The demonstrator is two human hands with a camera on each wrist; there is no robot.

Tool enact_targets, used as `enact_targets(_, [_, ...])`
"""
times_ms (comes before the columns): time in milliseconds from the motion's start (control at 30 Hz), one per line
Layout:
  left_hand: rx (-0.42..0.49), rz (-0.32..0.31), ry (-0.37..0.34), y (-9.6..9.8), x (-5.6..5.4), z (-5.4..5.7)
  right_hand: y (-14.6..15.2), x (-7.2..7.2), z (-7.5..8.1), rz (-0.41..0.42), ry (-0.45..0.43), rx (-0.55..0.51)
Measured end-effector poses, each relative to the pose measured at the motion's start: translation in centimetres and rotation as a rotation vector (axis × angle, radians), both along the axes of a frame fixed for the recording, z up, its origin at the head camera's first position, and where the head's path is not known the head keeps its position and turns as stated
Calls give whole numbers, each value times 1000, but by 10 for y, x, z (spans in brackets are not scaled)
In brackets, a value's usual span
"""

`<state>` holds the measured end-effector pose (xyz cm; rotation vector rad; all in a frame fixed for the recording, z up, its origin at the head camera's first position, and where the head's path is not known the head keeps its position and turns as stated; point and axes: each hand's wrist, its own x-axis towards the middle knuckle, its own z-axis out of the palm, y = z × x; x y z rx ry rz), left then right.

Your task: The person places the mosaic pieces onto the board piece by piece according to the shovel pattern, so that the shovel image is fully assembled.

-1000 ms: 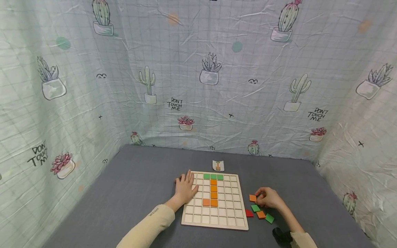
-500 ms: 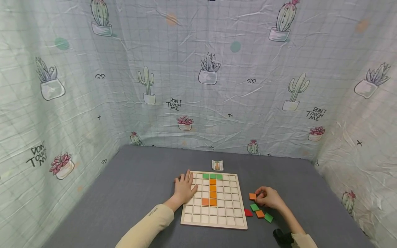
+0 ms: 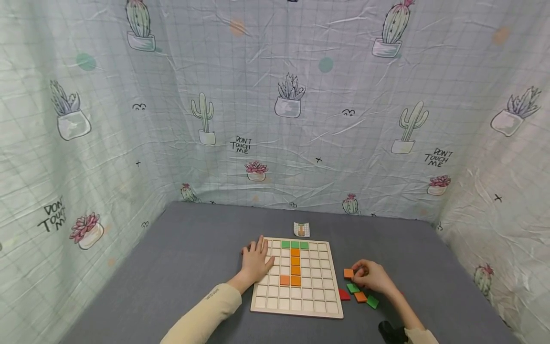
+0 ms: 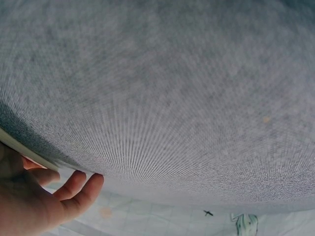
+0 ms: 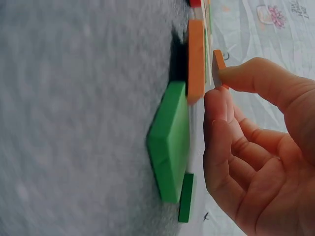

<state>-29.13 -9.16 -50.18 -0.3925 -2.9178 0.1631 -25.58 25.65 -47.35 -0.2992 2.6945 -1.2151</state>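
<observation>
My left hand (image 3: 254, 263) lies with spread fingers over the left edge of the wooden grid board (image 3: 320, 315). In the left wrist view, fingers (image 4: 86, 191) extend past the board's side (image 4: 24, 150). On the board are a row of green square tiles (image 3: 294, 244), a column of orange tiles (image 3: 295, 261) and a paler orange tile (image 3: 285, 280). Right of the board, my right hand (image 3: 373, 275) pinches an orange square tile (image 3: 348, 273) between thumb and fingers. The right wrist view shows this tile (image 5: 217, 68) tilted up at the fingertips.
Below my right hand lie a green tile (image 3: 353, 288), an orange tile (image 3: 360, 297), another green tile (image 3: 372, 302) and a red rounded piece (image 3: 344, 295) by the board's edge. A small pattern card (image 3: 301, 229) lies behind the board. Printed curtains (image 3: 335, 181) enclose the grey table (image 3: 193, 258).
My right hand, with the orange tile in its fingers, shifts very slightly, ending a touch further left. The left hand stays in place on the board.
</observation>
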Motion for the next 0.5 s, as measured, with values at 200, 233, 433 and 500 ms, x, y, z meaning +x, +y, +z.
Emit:
enact_targets(200, [3, -4, 5, 0, 0, -2, -5, 4, 1, 21, -28, -37])
enact_targets(233, [1, -3, 6, 0, 0, -2, -6, 5, 1, 26, -23, -40])
enact_targets(433, [-5, -2, 14, 0, -2, -3, -12, 8, -1, 74, 20, -29])
enact_targets(500, [-6, -1, 15, 0, -2, -2, -14, 9, -1, 85, 33, -23])
